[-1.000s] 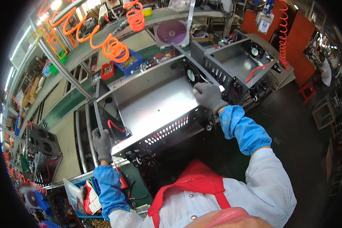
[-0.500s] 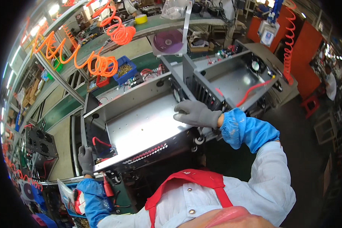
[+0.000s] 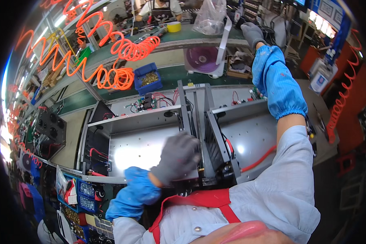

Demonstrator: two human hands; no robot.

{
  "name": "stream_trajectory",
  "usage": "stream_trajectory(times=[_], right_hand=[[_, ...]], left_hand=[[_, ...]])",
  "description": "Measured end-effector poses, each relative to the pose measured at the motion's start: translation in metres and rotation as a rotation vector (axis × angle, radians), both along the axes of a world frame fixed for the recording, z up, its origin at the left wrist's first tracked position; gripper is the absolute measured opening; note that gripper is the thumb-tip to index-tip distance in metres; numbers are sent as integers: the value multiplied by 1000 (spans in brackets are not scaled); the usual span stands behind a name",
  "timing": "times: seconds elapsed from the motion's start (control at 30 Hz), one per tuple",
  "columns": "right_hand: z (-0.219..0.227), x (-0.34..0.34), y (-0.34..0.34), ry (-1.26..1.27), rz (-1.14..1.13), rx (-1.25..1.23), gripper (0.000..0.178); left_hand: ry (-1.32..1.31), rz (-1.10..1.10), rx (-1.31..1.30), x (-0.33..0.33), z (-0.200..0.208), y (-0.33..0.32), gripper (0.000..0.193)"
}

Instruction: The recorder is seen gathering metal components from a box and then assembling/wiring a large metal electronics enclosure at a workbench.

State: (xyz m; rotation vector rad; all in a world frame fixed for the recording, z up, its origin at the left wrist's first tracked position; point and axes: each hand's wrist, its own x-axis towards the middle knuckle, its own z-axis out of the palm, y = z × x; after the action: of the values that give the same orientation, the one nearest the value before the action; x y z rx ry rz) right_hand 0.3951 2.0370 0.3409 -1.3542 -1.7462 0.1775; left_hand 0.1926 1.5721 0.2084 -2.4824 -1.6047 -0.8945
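Note:
My left hand (image 3: 177, 157), in a grey glove and blurred by motion, is over the right end of an open metal case (image 3: 138, 142); its fingers are too smeared to read. My right hand (image 3: 253, 33), gloved alike, reaches far forward to the raised shelf, beside dark items there. Its fingers look stretched out, with no held thing visible. A second open metal case (image 3: 248, 130) stands to the right, partly under my right arm, with a thick red cable (image 3: 259, 159) across it. Wires and small circuit parts (image 3: 144, 103) lie along the far side of the left case.
Orange coiled air hoses (image 3: 122, 77) hang at the left. A blue bin of brass-coloured screws (image 3: 147, 79) and a purple fan disc (image 3: 202, 59) stand behind the cases. On the shelf are yellow tape (image 3: 173, 27) and a plastic bag (image 3: 210, 16). Another person (image 3: 160, 10) is beyond.
My right hand has left the junction of the two cases and reached forward to the shelf. My left hand has moved from the left case's outer edge to its right end. The view has shifted.

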Motion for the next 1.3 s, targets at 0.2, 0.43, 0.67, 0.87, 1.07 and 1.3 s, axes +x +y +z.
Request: stream_trajectory(times=[0.2, 0.43, 0.67, 0.87, 1.07, 1.3], right_hand=[[-2, -39, 99, 87, 74, 70, 44], [-20, -53, 206, 267, 126, 79, 40], [-13, -74, 219, 182, 361, 82, 44], [-1, -90, 160, 387, 492, -178, 37], [-6, -73, 153, 670, 872, -577, 24], [2, -63, 139, 483, 912, -496, 23]], left_hand=[[216, -22, -289, 30, -42, 34, 31], [53, -147, -308, 27, -45, 41, 23], [18, -130, -339, 24, -43, 40, 22], [30, -111, -359, 24, -45, 36, 24], [23, -144, -348, 26, -47, 38, 23], [51, -147, -298, 26, -48, 42, 19]])
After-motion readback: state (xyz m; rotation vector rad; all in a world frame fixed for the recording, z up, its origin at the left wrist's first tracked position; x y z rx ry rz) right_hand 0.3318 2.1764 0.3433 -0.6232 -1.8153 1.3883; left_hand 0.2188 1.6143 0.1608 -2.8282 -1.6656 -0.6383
